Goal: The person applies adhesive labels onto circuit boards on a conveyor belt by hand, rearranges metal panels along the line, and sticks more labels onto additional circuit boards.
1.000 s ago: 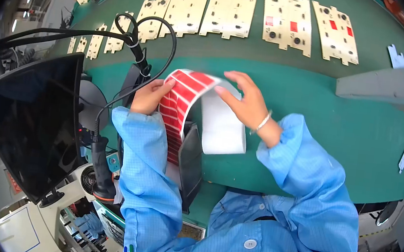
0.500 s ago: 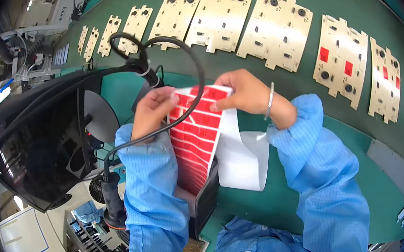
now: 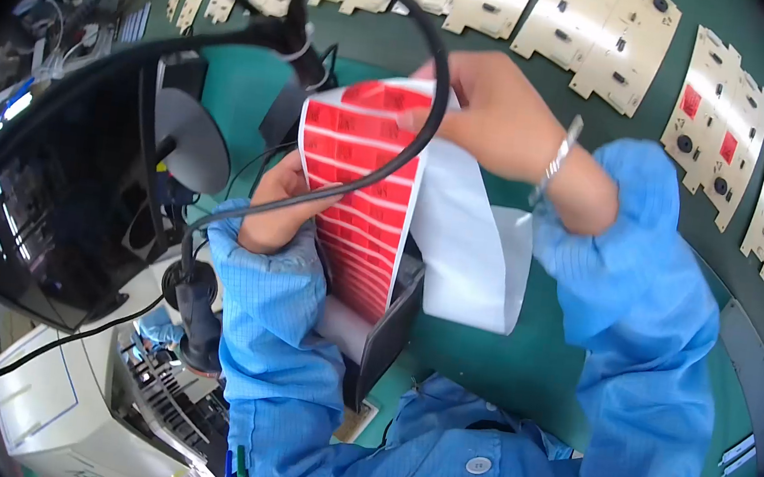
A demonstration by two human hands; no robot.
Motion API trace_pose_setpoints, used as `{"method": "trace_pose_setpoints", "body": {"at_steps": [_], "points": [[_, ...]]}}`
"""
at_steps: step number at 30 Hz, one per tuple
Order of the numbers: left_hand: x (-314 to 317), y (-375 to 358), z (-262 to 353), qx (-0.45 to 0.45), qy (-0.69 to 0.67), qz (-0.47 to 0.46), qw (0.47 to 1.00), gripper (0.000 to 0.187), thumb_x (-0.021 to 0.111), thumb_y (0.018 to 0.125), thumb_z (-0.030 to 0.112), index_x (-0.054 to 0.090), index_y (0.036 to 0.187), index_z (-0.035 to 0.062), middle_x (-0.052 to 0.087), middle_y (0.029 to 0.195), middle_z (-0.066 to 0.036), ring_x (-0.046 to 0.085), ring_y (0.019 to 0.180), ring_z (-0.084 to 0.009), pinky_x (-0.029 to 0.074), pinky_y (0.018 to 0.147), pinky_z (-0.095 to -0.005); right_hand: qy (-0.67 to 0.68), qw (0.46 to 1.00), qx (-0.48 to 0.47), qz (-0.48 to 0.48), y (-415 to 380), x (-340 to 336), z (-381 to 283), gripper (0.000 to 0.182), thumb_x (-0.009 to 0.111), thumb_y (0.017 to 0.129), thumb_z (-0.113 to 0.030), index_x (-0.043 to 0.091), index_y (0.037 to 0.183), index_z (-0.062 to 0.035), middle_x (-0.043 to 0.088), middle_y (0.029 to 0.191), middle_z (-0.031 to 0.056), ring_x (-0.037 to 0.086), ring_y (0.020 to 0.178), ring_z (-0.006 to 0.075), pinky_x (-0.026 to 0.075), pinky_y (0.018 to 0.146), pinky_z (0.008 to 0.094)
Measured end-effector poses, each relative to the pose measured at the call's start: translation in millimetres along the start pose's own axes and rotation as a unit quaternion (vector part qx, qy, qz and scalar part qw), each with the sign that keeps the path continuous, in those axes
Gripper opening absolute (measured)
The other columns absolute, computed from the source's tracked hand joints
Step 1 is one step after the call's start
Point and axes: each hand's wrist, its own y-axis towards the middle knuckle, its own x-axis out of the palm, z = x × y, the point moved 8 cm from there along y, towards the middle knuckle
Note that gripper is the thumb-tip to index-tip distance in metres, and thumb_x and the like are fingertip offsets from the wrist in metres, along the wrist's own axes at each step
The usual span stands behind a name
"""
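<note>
A strip of red labels (image 3: 363, 194) on white backing paper rises out of a dark open box (image 3: 380, 337) in front of me. My right hand (image 3: 505, 111) pinches the strip's upper right edge, its fingertips partly behind the paper. Lower down, my left hand (image 3: 280, 208) grips the left edge, with the thumb lying across the red face and the other fingers mostly hidden. Over the far side, the white backing (image 3: 471, 244) hangs down to the right. A black cable (image 3: 437, 85) loops in front of the strip.
Several cream circuit boards (image 3: 603, 38) lie in a row along the far side of the green table. Two at the right, one a wide board (image 3: 718, 117), carry red labels. A black monitor (image 3: 46, 210) and a round grey disc (image 3: 188, 141) stand at left.
The view has shifted, so the boards sit higher and farther right. My left hand has slid down the strip's edge, while my right hand and the strip's top have risen.
</note>
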Motion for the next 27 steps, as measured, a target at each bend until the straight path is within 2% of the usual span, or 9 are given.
{"method": "trace_pose_setpoints", "body": {"at_steps": [2,6,7,9,14,20,25,26,27], "points": [[-13,-20,-5,0.034,-0.044,0.026,0.998,0.039,0.054,0.073,0.000,0.037,0.108,-0.0028,0.051,0.099,-0.010,0.049,0.091,-0.0158,0.038,0.080,-0.0271,-0.077,0.997,-0.005,-0.007,9,4,-19,0.027,0.064,0.062,-0.018,0.056,0.077,0.0027,0.049,0.057,0.0015,0.043,0.050,0.0068,0.034,0.044,0.0217],[-37,-71,5,0.125,0.133,0.201,0.962,0.043,0.050,0.074,0.001,0.033,0.113,-0.0018,0.045,0.106,-0.012,0.041,0.102,-0.0188,0.036,0.082,-0.0278,-0.161,0.986,0.022,-0.043,26,16,-20,0.032,0.061,0.066,-0.024,0.056,0.084,0.0017,0.058,0.071,0.0065,0.053,0.062,0.0096,0.042,0.054,0.0213],[-35,-83,9,0.143,0.134,0.221,0.955,0.040,0.049,0.075,0.002,0.035,0.112,-0.0020,0.044,0.107,-0.013,0.039,0.104,-0.0187,0.035,0.082,-0.0278,-0.164,0.986,0.011,-0.018,28,9,-25,0.028,0.063,0.063,-0.024,0.058,0.076,0.0000,0.055,0.060,0.0053,0.049,0.054,0.0098,0.038,0.047,0.0231],[-28,-99,12,0.121,0.155,0.200,0.960,0.037,0.047,0.076,0.005,0.037,0.111,-0.0025,0.045,0.108,-0.013,0.039,0.104,-0.0187,0.033,0.083,-0.0277,-0.103,0.994,0.015,0.014,30,-3,-28,0.026,0.065,0.060,-0.024,0.059,0.067,0.0006,0.051,0.052,0.0044,0.045,0.047,0.0096,0.034,0.041,0.0250],[-19,-129,1,0.090,0.137,0.107,0.981,0.033,0.044,0.078,0.007,0.039,0.109,-0.0034,0.050,0.101,-0.013,0.047,0.096,-0.0198,0.033,0.082,-0.0290,0.007,0.997,0.013,0.070,29,-34,-43,0.027,0.062,0.064,-0.023,0.057,0.076,0.0009,0.053,0.064,0.0055,0.048,0.057,0.0100,0.037,0.049,0.0239],[-10,-125,4,0.098,0.144,0.099,0.980,0.033,0.043,0.077,0.006,0.039,0.109,-0.0029,0.050,0.102,-0.012,0.046,0.097,-0.0184,0.032,0.084,-0.0281,0.105,0.984,-0.005,0.147,10,-103,-65,0.029,0.058,0.069,-0.022,0.054,0.087,0.0012,0.055,0.078,0.0067,0.051,0.070,0.0105,0.040,0.059,0.0225],[29,-81,39,0.173,0.096,0.033,0.980,0.043,0.040,0.079,0.013,0.030,0.118,-0.0021,0.036,0.118,-0.014,0.036,0.109,-0.0213,0.029,0.087,-0.0301,0.033,0.979,0.010,0.199,-43,-162,-27,0.030,0.050,0.077,-0.018,0.049,0.099,0.0014,0.053,0.096,0.0062,0.049,0.089,0.0116,0.040,0.072,0.0220],[39,-71,48,0.192,0.060,0.015,0.979,0.046,0.041,0.078,0.011,0.026,0.119,-0.0028,0.031,0.121,-0.015,0.035,0.109,-0.0220,0.027,0.088,-0.0304,-0.024,0.986,0.057,0.157,-58,-134,-23,0.030,0.051,0.076,-0.017,0.050,0.099,0.0023,0.054,0.090,0.0055,0.050,0.086,0.0115,0.041,0.071,0.0219],[48,-60,56,0.206,0.026,-0.002,0.978,0.050,0.043,0.077,0.009,0.023,0.121,-0.0034,0.026,0.124,-0.016,0.035,0.110,-0.0226,0.026,0.090,-0.0306,0.100,0.978,0.030,0.182,-71,-112,-22,0.025,0.059,0.068,-0.016,0.055,0.086,0.0001,0.057,0.070,0.0009,0.051,0.057,0.0068,0.040,0.050,0.0192]]}}
